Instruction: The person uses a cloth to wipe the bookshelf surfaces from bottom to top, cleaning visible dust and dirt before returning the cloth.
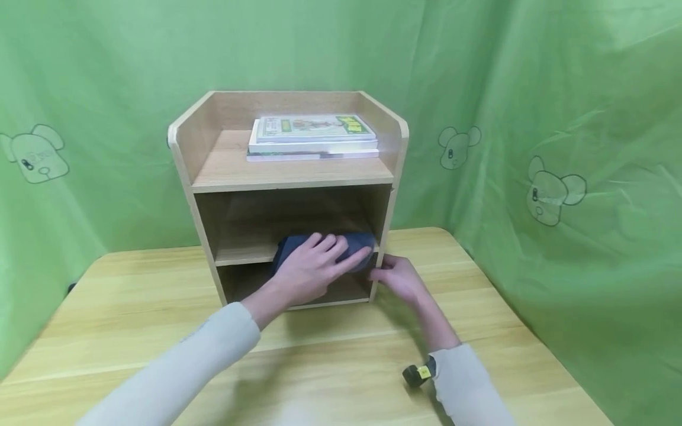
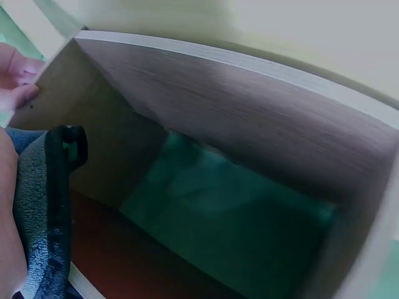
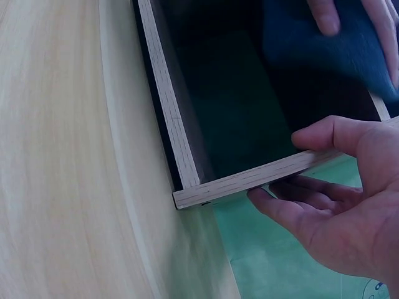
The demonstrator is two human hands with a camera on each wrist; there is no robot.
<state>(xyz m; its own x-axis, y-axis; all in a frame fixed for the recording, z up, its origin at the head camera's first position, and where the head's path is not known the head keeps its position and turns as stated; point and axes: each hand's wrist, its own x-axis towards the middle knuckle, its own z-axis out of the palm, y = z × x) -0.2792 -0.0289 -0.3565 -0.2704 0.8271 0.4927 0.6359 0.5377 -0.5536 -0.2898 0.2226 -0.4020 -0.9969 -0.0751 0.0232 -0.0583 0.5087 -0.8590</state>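
Note:
A small wooden shelf unit [image 1: 293, 174] stands on the table. My left hand [image 1: 311, 266] holds a dark blue cloth [image 1: 359, 241] with bent fingers, over the front edge of the middle shelf board [image 1: 242, 260]. Up close in the left wrist view, the cloth [image 2: 38, 205] looks fluffy, with a darker bound edge and a small loop. My right hand [image 1: 401, 278] grips the unit's right side panel [image 3: 249, 179] low down, its thumb on the inner side and its fingers on the outer side. The cloth's far part is hidden behind my left hand.
A stack of books [image 1: 314, 139] lies on the unit's top. Below the cloth is the bottom compartment [image 1: 242, 284]. Green curtains [image 1: 319, 47] with bear outlines hang behind and beside the wooden table [image 1: 144, 331]. A black wrist device [image 1: 415, 374] sits at my right cuff.

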